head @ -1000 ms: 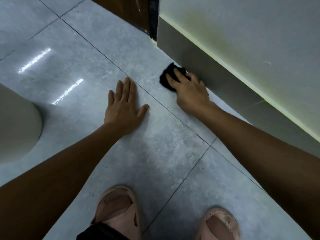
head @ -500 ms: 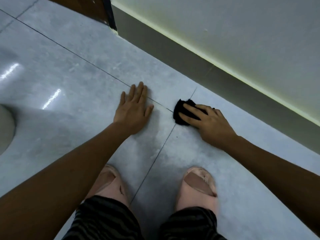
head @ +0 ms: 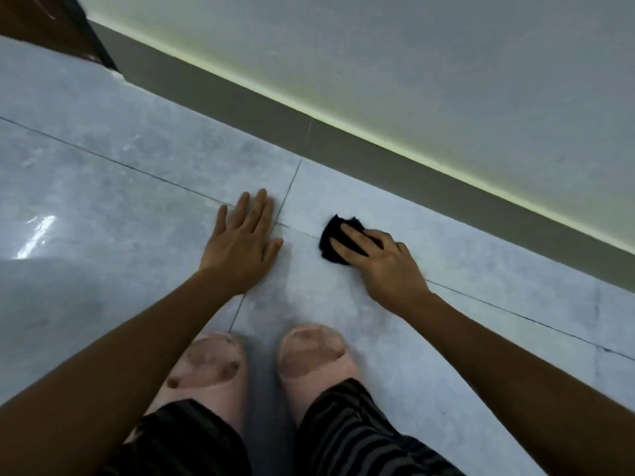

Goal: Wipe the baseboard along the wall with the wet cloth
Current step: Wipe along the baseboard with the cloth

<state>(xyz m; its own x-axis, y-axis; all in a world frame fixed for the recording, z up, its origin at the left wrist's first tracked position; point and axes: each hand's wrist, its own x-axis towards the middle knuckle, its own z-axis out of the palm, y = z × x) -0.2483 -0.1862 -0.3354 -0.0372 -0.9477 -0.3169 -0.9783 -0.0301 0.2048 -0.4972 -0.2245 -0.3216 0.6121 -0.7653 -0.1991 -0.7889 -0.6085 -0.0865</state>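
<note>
On the grey tiled floor (head: 103, 187), just in front of my two feet in pink slippers (head: 311, 355), I crouch facing a pale wall. My left hand (head: 242, 245) lies flat on the tile, fingers spread and together pointing toward the wall, holding nothing; it looks like a prop for my weight. My right hand (head: 381, 262) presses down on a small black cloth (head: 331, 242), with my fingers (head: 350, 237) draped over the top of it and my grip curled loosely around the bunched fabric. The cloth sits on the floor across a thin dark grout line, near the wall but apart from it, with bare tile between the two.

The baseboard (head: 378, 156) is a dull grey-brown band running diagonally from upper left to lower right, where floor meets wall, with a pale yellowish line along its top edge. At the far upper left it ends at a dark wooden door frame (head: 51, 32).

The cloth looks soft, limp and crumpled, so I judge it will mould to whatever I push it against and weigh very little, even damp. Being wet, it may drag and bunch on the tile, or slip out from under flat fingers. I think the best hold is from above, fingers spread across the wad with the thumb tucked at its side, so a broad pad of fabric faces the baseboard when I carry it over.
</note>
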